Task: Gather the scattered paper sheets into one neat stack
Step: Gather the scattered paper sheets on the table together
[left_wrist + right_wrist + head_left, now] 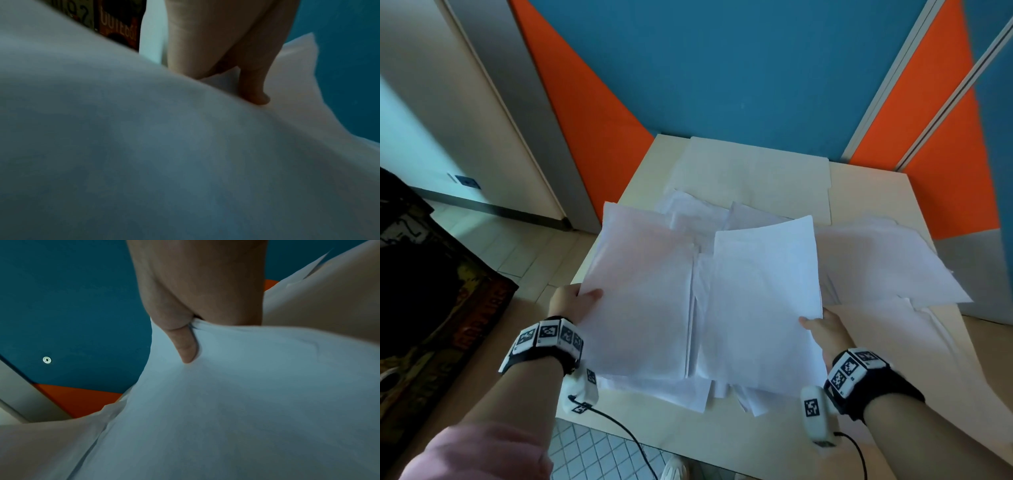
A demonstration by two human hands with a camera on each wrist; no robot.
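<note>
Two bundles of paper sheets (698, 291) are raised above the worktop (866, 192); loose sheets (887, 260) remain there. Left hand (571, 305) and right hand (825, 330) each pinch a bundle. Merging appears next, requiring edges squared.

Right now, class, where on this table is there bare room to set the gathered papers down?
Bare table shows at the far right corner, between the folder and the orange wall, and along the near edge. The middle is crowded: left hand and right hand hold sheets above more loose paper.
</note>
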